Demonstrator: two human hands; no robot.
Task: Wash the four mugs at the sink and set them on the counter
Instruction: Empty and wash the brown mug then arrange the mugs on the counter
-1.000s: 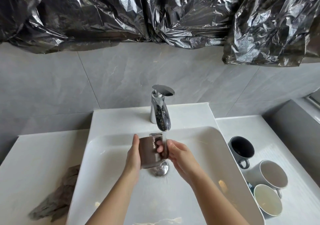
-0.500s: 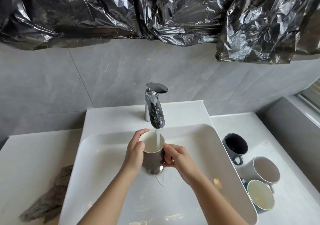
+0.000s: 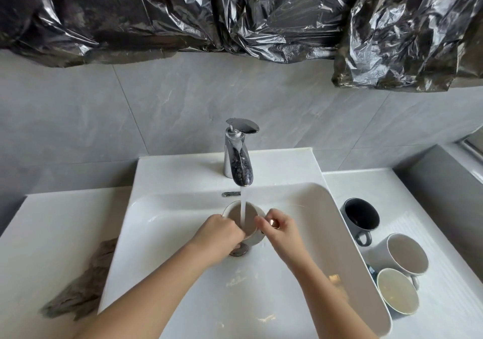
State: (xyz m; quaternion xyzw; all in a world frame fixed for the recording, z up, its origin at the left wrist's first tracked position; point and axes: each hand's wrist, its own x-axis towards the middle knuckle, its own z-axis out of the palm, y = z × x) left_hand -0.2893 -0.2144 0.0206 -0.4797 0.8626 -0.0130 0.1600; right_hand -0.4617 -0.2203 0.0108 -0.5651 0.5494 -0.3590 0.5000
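A grey mug [image 3: 249, 221] with a pale inside stands upright under the running chrome tap [image 3: 237, 161], over the drain of the white sink [image 3: 326, 234]. My left hand [image 3: 222, 234] grips its left side and my right hand [image 3: 277, 230] holds its right rim. Water streams into the mug. On the counter [image 3: 431, 208] to the right stand three other mugs: a dark one [image 3: 362, 214] at the back, a white one [image 3: 406, 253] in the middle, and a pale one [image 3: 397, 291] nearest me.
A crumpled grey cloth [image 3: 81, 289] lies on the left counter by the sink's edge. Black plastic sheeting [image 3: 235, 11] hangs along the grey tiled wall above. A grey ledge [image 3: 444, 195] rises at the far right.
The mug was turned from lying sideways to mouth up under the stream, then lowered toward the drain. Both hands stayed on it. The view shifted slightly.
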